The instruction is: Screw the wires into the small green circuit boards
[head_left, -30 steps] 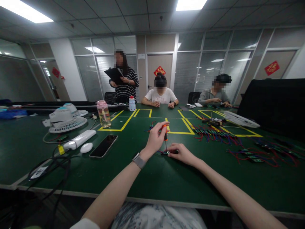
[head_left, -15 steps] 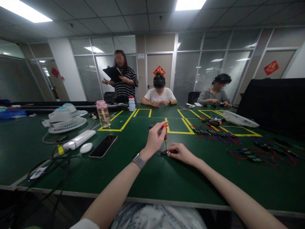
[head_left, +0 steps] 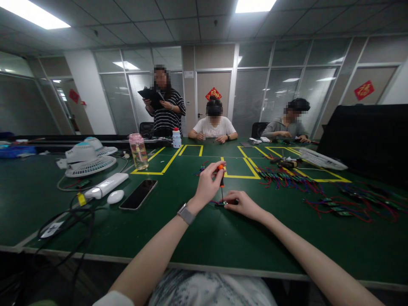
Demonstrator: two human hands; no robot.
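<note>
My left hand (head_left: 208, 183) is closed around the orange and black handle of a screwdriver (head_left: 222, 184), which stands nearly upright. Its thin shaft points down at a small green circuit board (head_left: 220, 204) lying on the green table (head_left: 178, 238). From the right, my right hand (head_left: 240, 203) pinches the board's near end between thumb and fingers. Where the screwdriver tip meets the board is too small to make out. Thin wires run out from the board's left side.
On the left are a phone (head_left: 139, 195), a white mouse (head_left: 115, 196), a power strip (head_left: 106, 186), black cables (head_left: 78, 221), a fan (head_left: 91, 165) and a drink bottle (head_left: 139, 152). Wired circuit boards (head_left: 339, 208) lie to the right, near a keyboard (head_left: 321, 159). Several people are across the table.
My hands stay in nearly the same place, with slight finger movement on the screwdriver handle. Across the table, the standing person now has both hands at the clipboard; the middle person's hands have moved apart.
</note>
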